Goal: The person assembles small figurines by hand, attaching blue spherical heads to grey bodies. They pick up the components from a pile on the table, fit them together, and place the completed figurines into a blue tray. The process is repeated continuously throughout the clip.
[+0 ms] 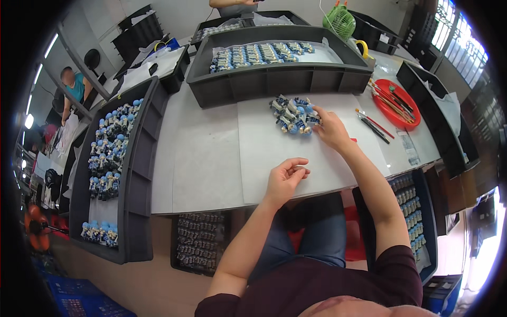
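A small heap of blue-headed toy figurines (293, 115) lies on a white sheet (264, 164) in the middle of the table. My right hand (331, 128) is at the heap's right edge, with fingers and thumb closed around a figurine there; its fingertips are partly hidden among the pieces. Nearer the table's front edge, my left hand (287, 182) hovers over the sheet. Its fingers are loosely curved, the thumb stands apart from them, and nothing shows between them.
Behind the heap stands a grey crate (280, 79) holding rows of figurines. Another crate (138, 174) of figurines is at the left. Brushes lie in a red tray (411, 108), and loose pens (376, 128) lie beside it. A green fan (339, 21) stands at the back.
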A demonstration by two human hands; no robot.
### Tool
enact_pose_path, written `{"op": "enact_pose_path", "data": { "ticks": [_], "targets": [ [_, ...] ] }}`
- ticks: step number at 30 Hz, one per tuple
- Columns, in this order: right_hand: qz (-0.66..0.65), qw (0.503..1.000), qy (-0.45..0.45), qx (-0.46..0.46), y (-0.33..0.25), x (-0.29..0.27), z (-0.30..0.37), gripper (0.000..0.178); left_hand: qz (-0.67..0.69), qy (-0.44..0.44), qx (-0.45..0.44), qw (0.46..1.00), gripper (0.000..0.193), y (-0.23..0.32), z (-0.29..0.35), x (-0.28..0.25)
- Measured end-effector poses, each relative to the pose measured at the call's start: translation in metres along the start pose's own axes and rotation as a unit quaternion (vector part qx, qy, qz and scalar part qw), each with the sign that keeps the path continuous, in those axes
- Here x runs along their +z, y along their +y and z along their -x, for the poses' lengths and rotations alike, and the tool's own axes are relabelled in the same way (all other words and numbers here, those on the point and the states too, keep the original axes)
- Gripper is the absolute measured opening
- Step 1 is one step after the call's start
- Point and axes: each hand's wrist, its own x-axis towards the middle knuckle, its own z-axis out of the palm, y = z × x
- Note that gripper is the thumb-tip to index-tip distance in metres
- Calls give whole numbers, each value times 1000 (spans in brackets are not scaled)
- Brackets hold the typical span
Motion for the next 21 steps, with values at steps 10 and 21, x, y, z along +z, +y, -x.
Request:
{"op": "enact_pose_path", "data": {
  "ticks": [10,21],
  "targets": [
    [-471,879,68,32,-58,-16,66,55,37,23,37,998,30,4,3,3],
    [-595,790,107,99,-84,26,86,56,36,68,49,996,29,2,-2,3]
  ]
}}
